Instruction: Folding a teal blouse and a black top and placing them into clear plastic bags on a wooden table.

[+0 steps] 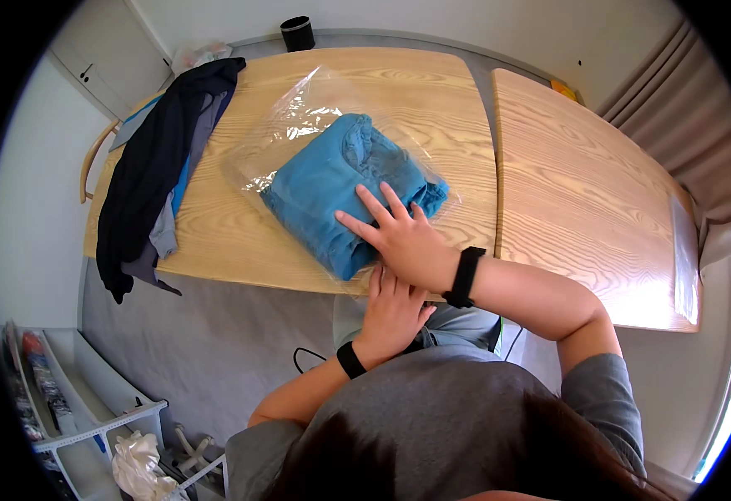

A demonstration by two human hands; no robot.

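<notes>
A folded blue garment (320, 188) lies inside a clear plastic bag (286, 117) on the wooden table. My right hand (403, 238) rests on the near right part of the garment with its fingers spread. Just below it, at the table's front edge, is my left hand (392, 313), fingers stretched toward the near edge of the bag. The right hand partly covers the left fingertips, so whether they touch the bag cannot be told. Each wrist wears a black band.
A pile of dark clothes (161, 154) hangs over the table's left side, beside a wooden chair (97, 159). A second table (582, 200) stands at right with flat clear plastic (684, 259). White storage bins (90, 376) are at lower left; a black waste bin (298, 33) stands beyond the table.
</notes>
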